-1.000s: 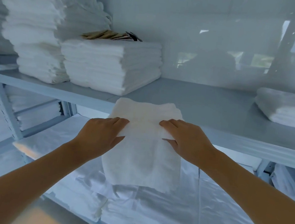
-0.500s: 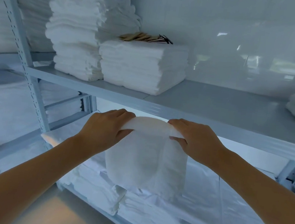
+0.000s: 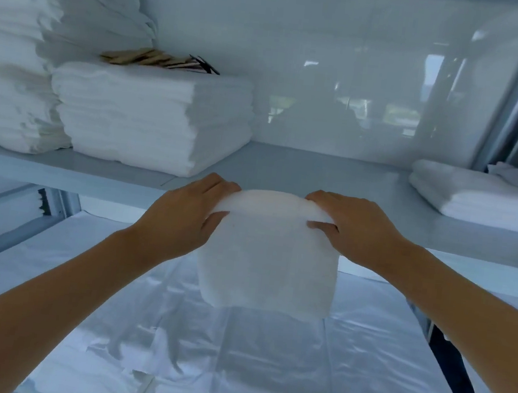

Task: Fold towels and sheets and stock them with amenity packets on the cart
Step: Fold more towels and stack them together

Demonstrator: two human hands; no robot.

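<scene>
Below three shelved stacks (image 3: 150,119), two hands grip one towel (image 3: 268,262).

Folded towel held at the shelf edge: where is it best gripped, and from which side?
Grip the folded towel at its rolled top fold, one end each for the left hand and right hand, coming from the front. The fold is thick and firm; the rest hangs limp below.

I am viewing a linen storeroom: metal shelf (image 3: 286,170) carrying stacked white towels (image 3: 150,119) and amenity packets (image 3: 160,59).
</scene>
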